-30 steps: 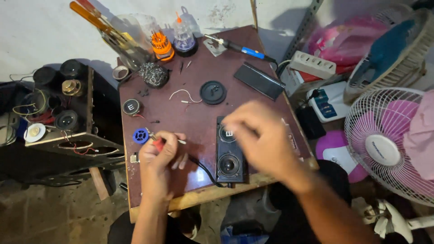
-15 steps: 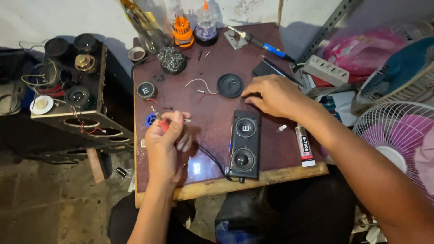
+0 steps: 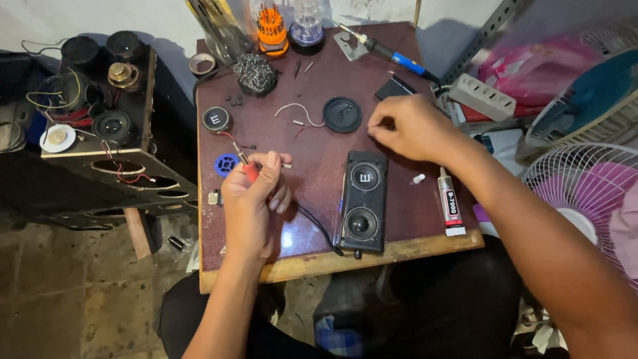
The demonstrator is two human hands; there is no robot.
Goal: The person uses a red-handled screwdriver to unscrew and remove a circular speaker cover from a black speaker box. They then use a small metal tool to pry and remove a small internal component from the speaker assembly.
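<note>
Two hands | left hand (image 3: 256, 199) grips red-handled screwdriver (image 3: 247, 166) | right hand (image 3: 412, 126) pinching, contents unclear

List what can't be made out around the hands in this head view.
- Whatever the right hand pinches: hidden under its fingers, head view.
- Screwdriver handle: mostly covered by the left hand.
- Black cable's near end: hidden under the small speaker.
- Pink fan: cut by the right edge.

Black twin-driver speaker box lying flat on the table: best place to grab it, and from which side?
Grip the speaker box across its long side walls, mid-length, coming from above. It lies face up, so fingers stay off the two round drivers; its near end overhangs toward the table edge, where the cable exits.
</note>
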